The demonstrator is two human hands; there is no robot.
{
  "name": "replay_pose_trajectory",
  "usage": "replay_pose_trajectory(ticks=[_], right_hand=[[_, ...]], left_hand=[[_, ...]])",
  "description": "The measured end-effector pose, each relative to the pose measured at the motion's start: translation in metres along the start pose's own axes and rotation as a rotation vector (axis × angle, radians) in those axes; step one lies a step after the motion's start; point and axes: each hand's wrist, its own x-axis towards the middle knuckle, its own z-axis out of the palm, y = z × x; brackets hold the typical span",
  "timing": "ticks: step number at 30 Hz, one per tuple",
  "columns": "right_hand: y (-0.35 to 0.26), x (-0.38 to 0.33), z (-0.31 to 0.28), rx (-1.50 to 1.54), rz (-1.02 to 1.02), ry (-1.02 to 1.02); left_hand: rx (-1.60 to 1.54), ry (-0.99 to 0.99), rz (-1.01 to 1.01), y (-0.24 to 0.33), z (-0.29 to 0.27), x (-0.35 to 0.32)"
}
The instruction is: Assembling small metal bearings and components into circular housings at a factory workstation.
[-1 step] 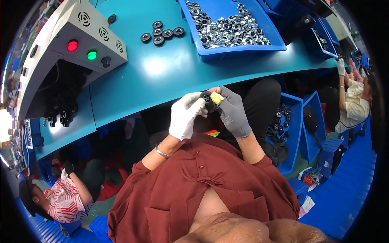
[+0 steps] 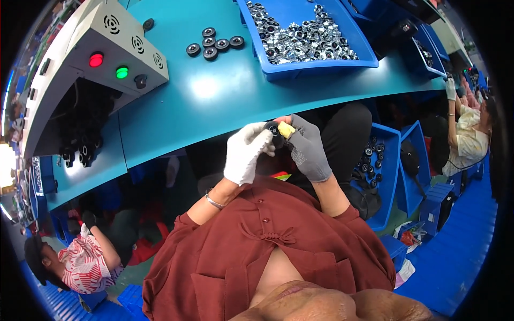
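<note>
The small black wheel [image 2: 273, 131] sits in front of you, just past the near edge of the tabletop [image 2: 182, 109] and between your two gloved hands. Your left hand [image 2: 247, 153], in white, has its fingers pinched on the wheel's left side; your right hand [image 2: 308, 148], in grey, has its fingers closed on a crumpled yellow piece [image 2: 287, 130] that lies against the wheel's other side. Expect the wheel to feel light and stiff, hardly fragile — its dark rim is probably grippy, its spoked centre perhaps slicker under a glove. Take it by opposite points of the rim, leaving the face free. The yellow piece looks soft and squashable — a light pinch should hold it.
</note>
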Motion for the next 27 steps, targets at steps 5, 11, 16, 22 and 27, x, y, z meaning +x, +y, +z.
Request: replay_pose_trajectory(ticks=[5, 11, 16, 22, 27], right_hand=[[0.003, -0.004, 0.002, -0.222, -0.068, 0.080], [0.009, -0.001, 0.004, -0.172, -0.082, 0.080], [-0.001, -0.002, 0.006, -0.232, -0.091, 0.075], [0.011, 0.001, 0.000, -0.173, -0.088, 0.088], [0.007, -0.004, 0.001, 0.050, 0.034, 0.044]], left_hand=[[0.108, -0.054, 0.072, -0.007, -0.005, 0.002], [0.116, -0.063, 0.048, -0.006, -0.008, 0.001], [0.188, -0.103, 0.107, -0.003, -0.004, -0.001], [0.109, -0.155, 0.026, -0.013, -0.013, 0.005], [-0.146, -0.105, -0.124, -0.012, -0.011, 0.004]])
